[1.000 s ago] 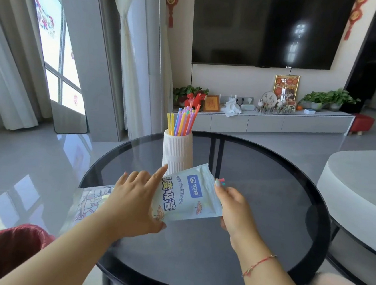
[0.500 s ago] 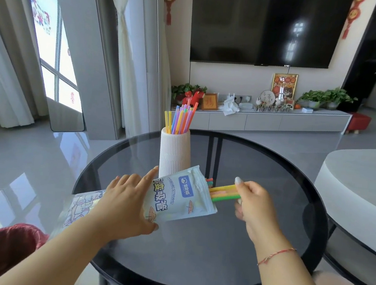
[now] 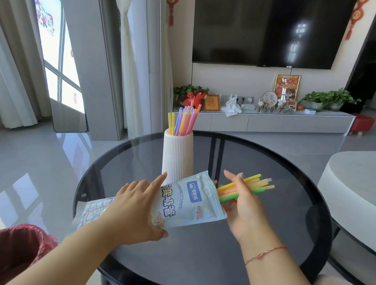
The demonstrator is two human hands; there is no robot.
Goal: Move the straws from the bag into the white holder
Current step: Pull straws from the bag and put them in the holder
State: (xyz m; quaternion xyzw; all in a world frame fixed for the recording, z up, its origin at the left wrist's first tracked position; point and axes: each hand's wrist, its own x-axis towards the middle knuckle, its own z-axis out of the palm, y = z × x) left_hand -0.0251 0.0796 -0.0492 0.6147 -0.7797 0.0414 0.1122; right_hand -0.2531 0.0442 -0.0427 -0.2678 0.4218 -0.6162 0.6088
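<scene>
While a bundle of straws (image 3: 245, 187) is drawn from the mouth of the bag (image 3: 187, 203), the task is shown partly complete. A first batch of straws (image 3: 182, 119), in yellow, blue, pink, purple and orange, is already seen standing upright in the white holder (image 3: 177, 158), their tips fanned above its rim. The second bundle, mostly yellow with some pink and green, is held in the right hand (image 3: 242, 208), whose fingers and thumb are closed around the middle of the bundle; one end is still inside the bag opening, and the other projects to the right over the glass table (image 3: 264, 243). The bag is steadied by the left hand (image 3: 138, 209), which is pressed on its lower half with fingers spread and thumb beneath the near edge. Whether further straws remain inside the bag cannot be told, since its wall is opaque.

It is judged that the bundle has yet to be freed, turned upright and lowered into the holder.

The bag is a pale, flat pouch printed with a blue label and coloured characters, lying tilted just in front of the holder, which is a ribbed, tapered vase standing near the table's middle. The straws appear thin, straight and light.
</scene>
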